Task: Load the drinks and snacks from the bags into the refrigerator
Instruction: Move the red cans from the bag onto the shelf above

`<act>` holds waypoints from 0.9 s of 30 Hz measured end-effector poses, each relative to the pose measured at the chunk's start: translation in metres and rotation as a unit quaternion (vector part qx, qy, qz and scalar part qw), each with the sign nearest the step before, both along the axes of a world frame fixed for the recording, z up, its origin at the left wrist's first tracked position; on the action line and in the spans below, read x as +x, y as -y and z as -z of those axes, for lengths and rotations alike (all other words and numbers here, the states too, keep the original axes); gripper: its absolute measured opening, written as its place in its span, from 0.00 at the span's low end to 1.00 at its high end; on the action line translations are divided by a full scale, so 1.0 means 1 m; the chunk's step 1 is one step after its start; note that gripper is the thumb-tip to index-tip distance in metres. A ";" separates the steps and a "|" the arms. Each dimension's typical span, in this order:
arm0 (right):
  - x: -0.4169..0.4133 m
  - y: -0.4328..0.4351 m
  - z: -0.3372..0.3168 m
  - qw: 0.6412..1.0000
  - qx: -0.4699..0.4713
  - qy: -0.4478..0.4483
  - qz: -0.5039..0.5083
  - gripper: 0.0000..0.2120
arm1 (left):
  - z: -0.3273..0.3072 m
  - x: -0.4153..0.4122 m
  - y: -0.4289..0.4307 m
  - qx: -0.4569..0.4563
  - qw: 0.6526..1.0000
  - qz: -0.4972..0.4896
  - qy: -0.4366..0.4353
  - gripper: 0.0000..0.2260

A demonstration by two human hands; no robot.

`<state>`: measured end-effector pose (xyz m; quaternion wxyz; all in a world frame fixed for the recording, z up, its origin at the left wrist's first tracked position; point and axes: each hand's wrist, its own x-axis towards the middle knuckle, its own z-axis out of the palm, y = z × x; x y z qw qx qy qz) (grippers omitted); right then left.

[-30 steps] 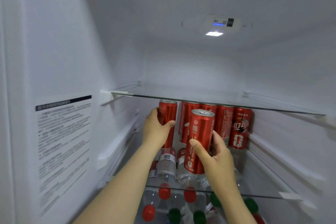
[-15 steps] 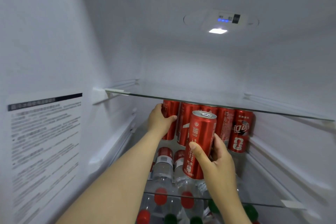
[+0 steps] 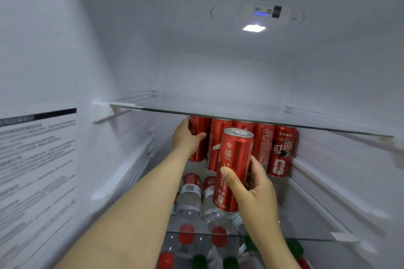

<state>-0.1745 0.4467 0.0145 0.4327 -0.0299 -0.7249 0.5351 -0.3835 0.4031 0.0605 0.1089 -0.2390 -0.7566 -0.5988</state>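
White refrigerator (image 3: 218, 76) interior, lit by a ceiling lamp (image 3: 254, 28). A printed label (image 3: 37, 170) is stuck to the left wall.

- Beneath the upper glass shelf (image 3: 218, 113), a row of red cans (image 3: 263, 146) is stood upright along the back of the lower glass shelf (image 3: 306, 238).
- The leftmost can (image 3: 197, 152) is gripped by the left hand (image 3: 185, 140), with the thumb laid across its front.
- A front can (image 3: 235, 166), also red, is held upright by the right hand (image 3: 256, 190), with thumb and fingers curled round its lower half, before the middle of the row.
- Whether it rests on the glass cannot be told.
- Water bottles (image 3: 190, 199) with red and green caps are seen through the lower shelf.
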 end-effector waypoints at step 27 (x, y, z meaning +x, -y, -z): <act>-0.001 0.000 0.003 0.998 0.000 0.024 0.054 0.30 | 0.036 0.076 0.048 0.053 0.990 0.000 0.133 0.19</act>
